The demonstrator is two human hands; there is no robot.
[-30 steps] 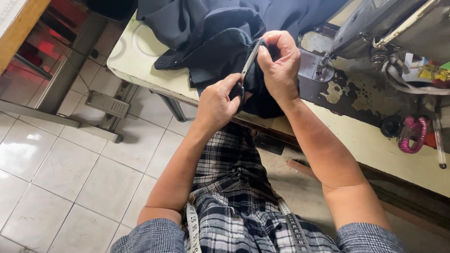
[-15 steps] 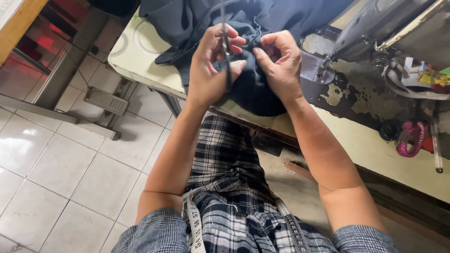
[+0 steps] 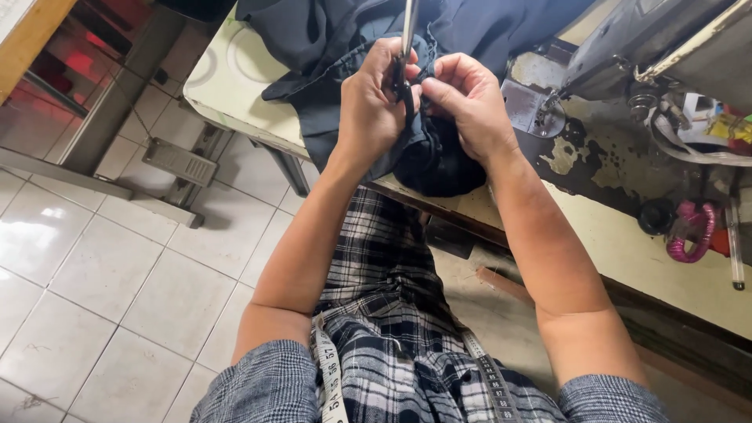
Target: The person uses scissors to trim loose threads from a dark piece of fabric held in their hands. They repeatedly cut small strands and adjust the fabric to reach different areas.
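Gripping scissors (image 3: 407, 31) in the left hand (image 3: 368, 110), closed round the handles, blades pointing straight up and away from the body. Pinching a fold of dark cloth (image 3: 439, 157) in the right hand (image 3: 470, 106), fingers shut, just right of the scissors. Hanging over the worktop (image 3: 235, 86) edge, left of the sewing machine (image 3: 650, 39). No containers showing.
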